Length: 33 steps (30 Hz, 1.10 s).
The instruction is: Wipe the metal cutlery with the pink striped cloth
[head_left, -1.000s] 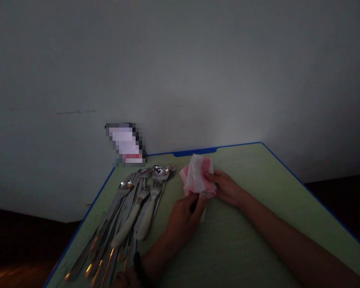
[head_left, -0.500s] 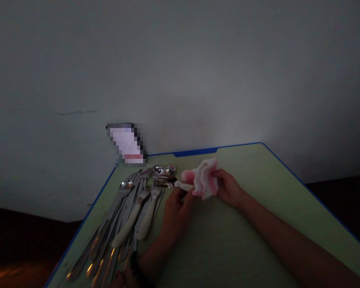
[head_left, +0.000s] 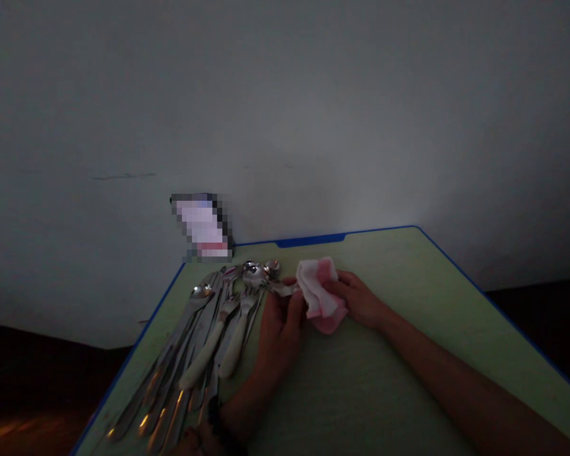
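My left hand (head_left: 281, 323) is closed around the neck of a piece of cutlery with a pale handle (head_left: 287, 289). Its metal head overlaps shiny spoons behind it, so I cannot tell whether it is a spoon or a fork. The handle end runs into a folded pink-and-white cloth (head_left: 316, 288). Gripping that cloth from the right side is my right hand (head_left: 358, 297), thumb on top. Just left of my hands lies a spread of cutlery: spoons (head_left: 254, 273), white-handled forks (head_left: 235, 339) and several long metal pieces (head_left: 171, 373).
A pale green table (head_left: 399, 285) with a blue edge stands against a grey wall (head_left: 313, 126). At its back left corner, a phone-like device (head_left: 202, 225) with a blurred screen leans on the wall. A dark bracelet (head_left: 215, 418) circles my left wrist.
The cloth has turned and folded over in my right hand, its lower part now hanging further down. My left fingers have shifted slightly up around the cutlery. The pile lies as before.
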Tool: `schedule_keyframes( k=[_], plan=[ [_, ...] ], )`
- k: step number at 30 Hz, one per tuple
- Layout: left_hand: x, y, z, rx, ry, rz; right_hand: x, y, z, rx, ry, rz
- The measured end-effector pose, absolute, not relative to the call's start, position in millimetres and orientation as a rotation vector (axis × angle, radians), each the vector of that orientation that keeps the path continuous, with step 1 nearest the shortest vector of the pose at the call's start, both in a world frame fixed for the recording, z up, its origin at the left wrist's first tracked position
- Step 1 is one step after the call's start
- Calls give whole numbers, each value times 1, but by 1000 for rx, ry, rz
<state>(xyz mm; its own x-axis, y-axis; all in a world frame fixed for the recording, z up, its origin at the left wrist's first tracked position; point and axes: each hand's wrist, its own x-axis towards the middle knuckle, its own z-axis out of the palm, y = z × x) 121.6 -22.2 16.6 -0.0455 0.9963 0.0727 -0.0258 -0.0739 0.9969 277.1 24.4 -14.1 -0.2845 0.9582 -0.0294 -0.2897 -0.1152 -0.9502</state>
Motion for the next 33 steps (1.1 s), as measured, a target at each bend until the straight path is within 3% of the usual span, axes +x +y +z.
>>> schedule_keyframes(
  k=[7,22,27,33],
  plan=[
    [121,-23,15,1041,1032,1357,277,23,-14,-922,-1147,1500],
    [115,-26,20,1466,1222,1287,282,5,18,-974,-1668,1609],
    [115,-35,43,1488,1143,1220,291,-4,56,-1038,-1918,1588],
    [111,-28,88,1735,1151,1340,298,-27,125,-1049,-2248,1178]
  ],
)
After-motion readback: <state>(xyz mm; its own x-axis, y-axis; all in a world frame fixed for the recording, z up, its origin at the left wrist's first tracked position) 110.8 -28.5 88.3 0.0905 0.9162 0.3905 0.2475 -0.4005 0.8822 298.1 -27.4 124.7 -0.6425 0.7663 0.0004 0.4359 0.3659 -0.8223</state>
